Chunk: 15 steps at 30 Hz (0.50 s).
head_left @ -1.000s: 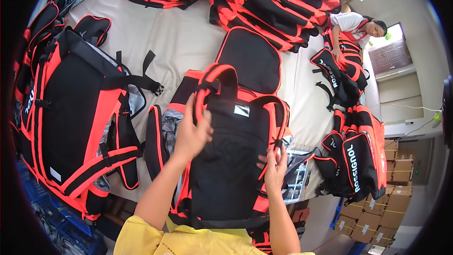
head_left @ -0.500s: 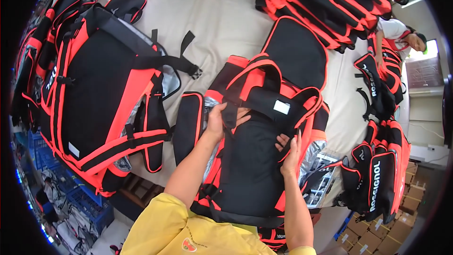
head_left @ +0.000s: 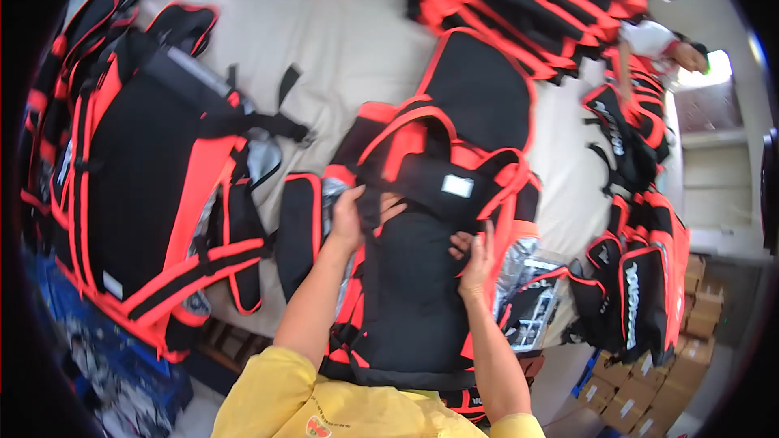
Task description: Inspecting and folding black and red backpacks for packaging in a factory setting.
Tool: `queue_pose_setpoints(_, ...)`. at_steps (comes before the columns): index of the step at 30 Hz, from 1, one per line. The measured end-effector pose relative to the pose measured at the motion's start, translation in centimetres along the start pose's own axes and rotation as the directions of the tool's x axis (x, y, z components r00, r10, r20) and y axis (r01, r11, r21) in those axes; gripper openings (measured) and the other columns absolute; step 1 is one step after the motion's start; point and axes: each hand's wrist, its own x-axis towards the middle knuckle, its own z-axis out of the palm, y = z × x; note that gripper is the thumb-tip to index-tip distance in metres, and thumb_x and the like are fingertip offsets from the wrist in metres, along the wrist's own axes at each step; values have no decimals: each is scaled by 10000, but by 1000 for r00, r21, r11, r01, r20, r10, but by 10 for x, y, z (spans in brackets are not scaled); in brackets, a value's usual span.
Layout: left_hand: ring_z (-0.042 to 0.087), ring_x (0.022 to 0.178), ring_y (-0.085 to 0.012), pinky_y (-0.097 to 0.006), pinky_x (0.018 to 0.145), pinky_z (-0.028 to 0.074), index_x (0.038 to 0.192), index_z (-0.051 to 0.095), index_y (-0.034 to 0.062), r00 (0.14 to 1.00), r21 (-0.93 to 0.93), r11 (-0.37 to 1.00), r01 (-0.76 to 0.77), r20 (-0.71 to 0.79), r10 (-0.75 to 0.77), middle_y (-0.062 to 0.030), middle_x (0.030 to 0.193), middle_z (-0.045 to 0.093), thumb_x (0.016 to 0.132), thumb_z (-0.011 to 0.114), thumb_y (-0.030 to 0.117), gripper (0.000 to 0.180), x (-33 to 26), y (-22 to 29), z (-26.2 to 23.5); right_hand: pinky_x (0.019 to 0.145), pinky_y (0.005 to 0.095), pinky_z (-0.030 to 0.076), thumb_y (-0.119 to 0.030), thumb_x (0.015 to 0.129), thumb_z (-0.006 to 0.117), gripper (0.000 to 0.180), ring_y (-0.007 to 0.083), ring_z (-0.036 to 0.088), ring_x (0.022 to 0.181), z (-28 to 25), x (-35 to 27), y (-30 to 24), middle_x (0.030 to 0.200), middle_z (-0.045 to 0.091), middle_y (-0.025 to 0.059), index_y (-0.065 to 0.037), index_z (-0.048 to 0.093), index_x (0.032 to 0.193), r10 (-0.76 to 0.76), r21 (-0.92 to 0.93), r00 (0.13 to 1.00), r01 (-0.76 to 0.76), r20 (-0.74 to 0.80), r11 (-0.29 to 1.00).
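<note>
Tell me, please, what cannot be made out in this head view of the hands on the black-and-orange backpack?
- Left hand: its fingers go under the backpack's folded top flap; the grip is hidden.
- Right hand: fingers partly tucked under the same flap.
- White label: too small to tell more.
- Backpack's lower end: covered by the yellow shirt and forearms.
- Person at the far table end: cut off by the fisheye rim.

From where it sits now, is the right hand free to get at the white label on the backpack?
Probably yes: the right hand lies on the backpack just below the white label, with nothing covering it.
</note>
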Motion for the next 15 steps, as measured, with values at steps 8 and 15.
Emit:
queue_pose_setpoints(8,606,1356,-428,-563,1156,491,1536,501,17,998,121,991,-53,45,48,-300,1401,640,1031,442,417,646,-3,0,-16,821,318,628,-284,1097,634,687,209,752,1030,6,2,13,1183,706,104,-121,313,1681,51,61,997,-54,52,997)
queue_pose_setpoints(15,631,1321,-396,-524,1069,540,1431,529,-47,999,342,939,28,22,-38,-233,1339,684,1095,496,471,618,-5,-6,6,824,313,580,-371,981,791,831,125,721,968,-8,-11,-9,1167,734,90,-108,376,1651,-110,-287,991,126,72,949)
